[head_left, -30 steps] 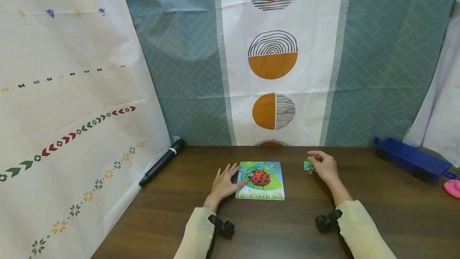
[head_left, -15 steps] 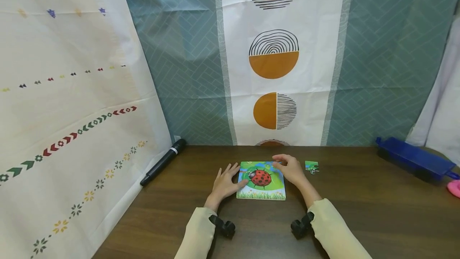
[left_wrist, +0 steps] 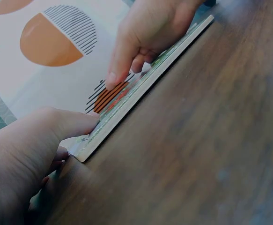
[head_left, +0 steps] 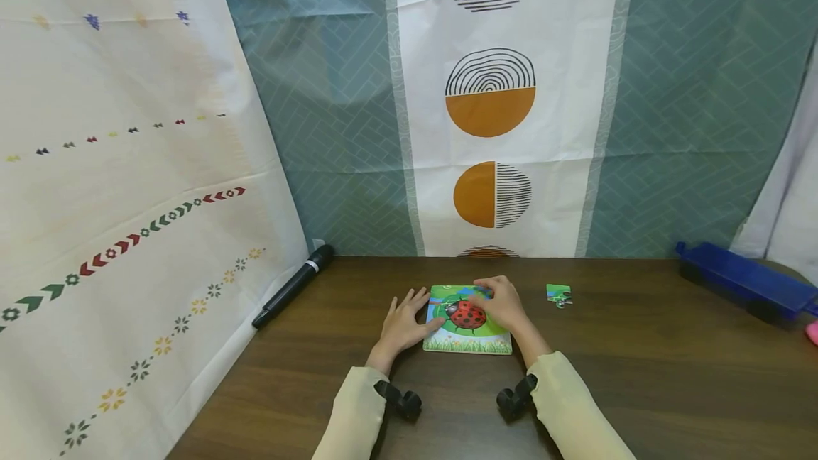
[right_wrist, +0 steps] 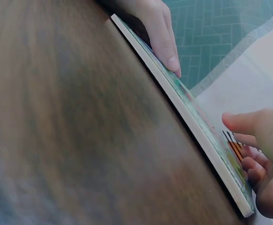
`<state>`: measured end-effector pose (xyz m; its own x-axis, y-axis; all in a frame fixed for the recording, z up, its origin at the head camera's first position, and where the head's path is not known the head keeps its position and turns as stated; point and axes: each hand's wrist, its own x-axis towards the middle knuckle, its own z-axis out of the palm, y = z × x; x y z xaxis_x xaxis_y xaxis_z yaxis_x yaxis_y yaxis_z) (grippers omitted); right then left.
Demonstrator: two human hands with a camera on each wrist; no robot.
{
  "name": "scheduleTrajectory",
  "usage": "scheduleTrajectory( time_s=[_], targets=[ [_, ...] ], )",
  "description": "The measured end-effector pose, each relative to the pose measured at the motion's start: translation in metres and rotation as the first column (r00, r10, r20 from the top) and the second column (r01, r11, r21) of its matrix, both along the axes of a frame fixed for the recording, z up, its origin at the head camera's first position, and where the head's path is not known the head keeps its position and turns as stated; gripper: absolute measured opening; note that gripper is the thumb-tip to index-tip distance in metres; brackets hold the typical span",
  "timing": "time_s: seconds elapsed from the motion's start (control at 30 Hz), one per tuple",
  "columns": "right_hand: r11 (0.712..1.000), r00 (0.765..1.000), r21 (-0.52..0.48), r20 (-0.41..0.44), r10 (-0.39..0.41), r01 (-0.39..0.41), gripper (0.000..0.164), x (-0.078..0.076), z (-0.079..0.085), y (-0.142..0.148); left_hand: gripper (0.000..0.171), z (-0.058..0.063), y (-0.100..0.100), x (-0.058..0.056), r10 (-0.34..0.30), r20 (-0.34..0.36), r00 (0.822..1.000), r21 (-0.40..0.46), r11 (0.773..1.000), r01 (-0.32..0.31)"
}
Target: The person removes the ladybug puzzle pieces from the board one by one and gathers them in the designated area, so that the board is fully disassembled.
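Observation:
A square ladybug puzzle board point(head_left: 469, 343) lies flat on the brown table, its picture facing up. My left hand point(head_left: 402, 325) rests at its left edge with fingers spread and the thumb on the picture. Over the upper right part of the board is my right hand point(head_left: 503, 304). In the right wrist view the right thumb point(right_wrist: 241, 123) is stretched out, with the other fingers loosely curled and nothing seen between them. Right of the board lies a small green picture piece point(head_left: 559, 293), apart from both hands.
A thick black marker point(head_left: 294, 286) lies at the left by the white cloth point(head_left: 128, 233). At the right back sits a blue plastic tray point(head_left: 748, 279), with a pink thing point(head_left: 812, 333) at the frame edge. A patterned curtain point(head_left: 339, 126) hangs behind the table point(head_left: 447, 410).
My right hand has moved left, from the small green piece to the board's upper right, then a little further in over the picture. The left hand and the green piece stay put.

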<state>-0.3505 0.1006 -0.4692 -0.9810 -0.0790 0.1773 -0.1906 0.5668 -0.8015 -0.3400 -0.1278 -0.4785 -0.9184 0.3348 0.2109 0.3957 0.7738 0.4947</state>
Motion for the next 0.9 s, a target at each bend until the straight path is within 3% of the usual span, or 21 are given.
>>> scheduleTrajectory(
  time_s=[0.9],
  targets=[
    [0.992,0.998,0.115,0.029,-0.048,0.044,0.036,-0.0019,-0.0001,-0.0037,0.069,0.0003,-0.0004,0.0001,0.003,0.014,1.0,0.003,1.0,-0.003]
  ],
)
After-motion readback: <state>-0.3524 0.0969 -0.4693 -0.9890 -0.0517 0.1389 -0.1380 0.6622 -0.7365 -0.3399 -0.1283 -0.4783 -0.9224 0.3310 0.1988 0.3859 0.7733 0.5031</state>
